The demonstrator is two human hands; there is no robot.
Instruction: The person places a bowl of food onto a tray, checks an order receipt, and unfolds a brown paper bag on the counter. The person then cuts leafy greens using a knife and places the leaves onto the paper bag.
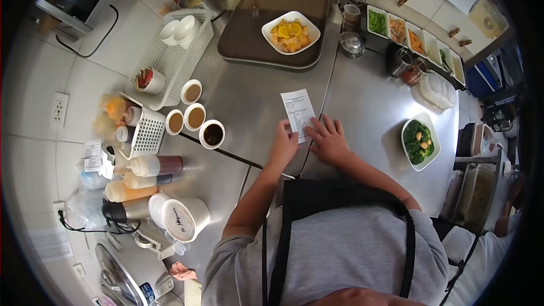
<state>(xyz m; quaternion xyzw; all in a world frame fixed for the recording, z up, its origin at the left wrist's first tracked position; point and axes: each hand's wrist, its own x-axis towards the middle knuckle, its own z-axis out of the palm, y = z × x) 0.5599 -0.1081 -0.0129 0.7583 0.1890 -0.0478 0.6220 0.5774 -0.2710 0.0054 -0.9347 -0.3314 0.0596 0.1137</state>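
Observation:
A printed paper receipt [298, 107] lies on the steel counter in front of me. My left hand [285, 144] is closed on its lower left edge, thumb over the paper. My right hand [330, 143] is open, its fingers spread and lying flat at the receipt's lower right edge. Beyond the paper, a square white bowl of yellow-orange food topped with lemon slices [290, 33] stands on a brown tray [243, 39], with a fork [255, 11] beside it. To the right is a white bowl of broccoli with garlic cloves [420, 141].
Small cups of brown sauce [196, 116] and one of dark sauce [212, 134] stand at the left. Behind them are a perforated basket [164, 73], squeeze bottles [156, 165] and a lidded white tub [185, 219]. Containers of chopped toppings [396, 29] line the back right. Another person's arm [510, 209] shows at far right.

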